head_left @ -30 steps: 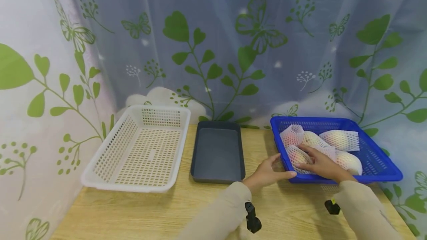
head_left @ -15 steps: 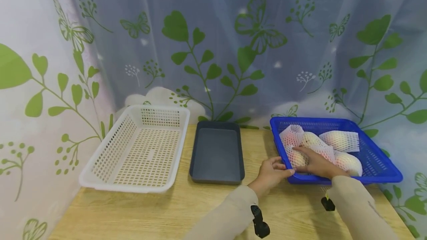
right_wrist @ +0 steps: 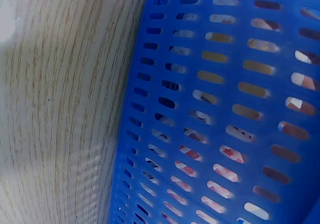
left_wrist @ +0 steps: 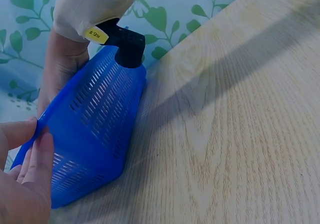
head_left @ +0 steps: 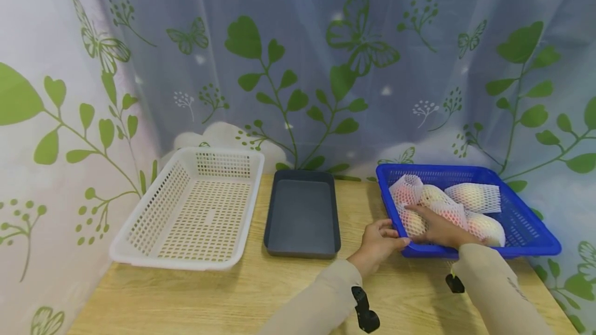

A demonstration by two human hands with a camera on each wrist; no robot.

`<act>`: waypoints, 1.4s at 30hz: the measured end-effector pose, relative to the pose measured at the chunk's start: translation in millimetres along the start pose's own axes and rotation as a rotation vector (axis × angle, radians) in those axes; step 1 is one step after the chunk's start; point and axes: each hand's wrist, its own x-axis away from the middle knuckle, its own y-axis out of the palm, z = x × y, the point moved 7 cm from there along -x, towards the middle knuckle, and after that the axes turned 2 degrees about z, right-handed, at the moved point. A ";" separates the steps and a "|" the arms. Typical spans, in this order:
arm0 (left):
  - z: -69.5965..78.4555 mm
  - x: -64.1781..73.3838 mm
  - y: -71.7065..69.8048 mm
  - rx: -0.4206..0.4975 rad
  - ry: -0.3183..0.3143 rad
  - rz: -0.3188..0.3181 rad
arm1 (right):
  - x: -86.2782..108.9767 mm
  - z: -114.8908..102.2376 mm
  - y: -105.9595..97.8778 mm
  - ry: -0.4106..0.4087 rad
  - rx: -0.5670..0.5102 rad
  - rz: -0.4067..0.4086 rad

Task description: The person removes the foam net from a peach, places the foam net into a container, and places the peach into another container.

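A blue basket on the right holds several round, yellow-and-red fruits, each wrapped in a white foam net. My left hand pinches the basket's near left corner. In the left wrist view, thumb and fingers lie on either side of the blue rim. Inside the basket, my right hand grips the netted fruit in the near left corner, fingers on its far side and thumb on its near side. The right wrist view shows only the basket's slotted wall, with that hand mostly hidden behind it.
A dark grey rectangular tray stands in the middle of the wooden table. Farther left is a white slotted basket. A patterned curtain hangs behind the table.
My left hand has moved slightly right and taken hold of the blue basket's rim. My right hand has shifted a little left, its fingers settling round the netted fruit.
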 end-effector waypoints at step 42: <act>-3.5 -1.4 1.6 0.109 -0.052 0.029 | 10.6 -7.3 -14.5 0.002 -0.051 0.114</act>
